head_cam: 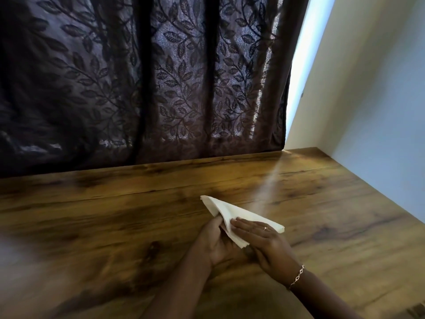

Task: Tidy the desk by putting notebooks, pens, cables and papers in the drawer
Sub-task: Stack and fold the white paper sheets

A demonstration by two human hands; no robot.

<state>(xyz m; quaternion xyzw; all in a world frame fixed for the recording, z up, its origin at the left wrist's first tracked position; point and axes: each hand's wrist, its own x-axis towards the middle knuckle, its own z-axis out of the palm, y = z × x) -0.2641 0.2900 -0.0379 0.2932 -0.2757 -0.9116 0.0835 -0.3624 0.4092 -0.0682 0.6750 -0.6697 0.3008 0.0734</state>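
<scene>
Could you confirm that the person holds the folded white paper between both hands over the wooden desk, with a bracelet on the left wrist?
Not quite: the bracelet is on the right wrist, not the left, as the head view shows. The rest stands: the folded white paper is between the left hand and the right hand over the wooden desk.

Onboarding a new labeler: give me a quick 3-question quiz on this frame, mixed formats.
1. Fill in: the right hand presses on the folded white paper with ___ fingers, while the left hand grips it.
2. Which wrist wears the bracelet? A left, B right, C both.
3. True or false: neither hand touches the paper.

Key: 1 straight; 2 B; 3 false.
</scene>
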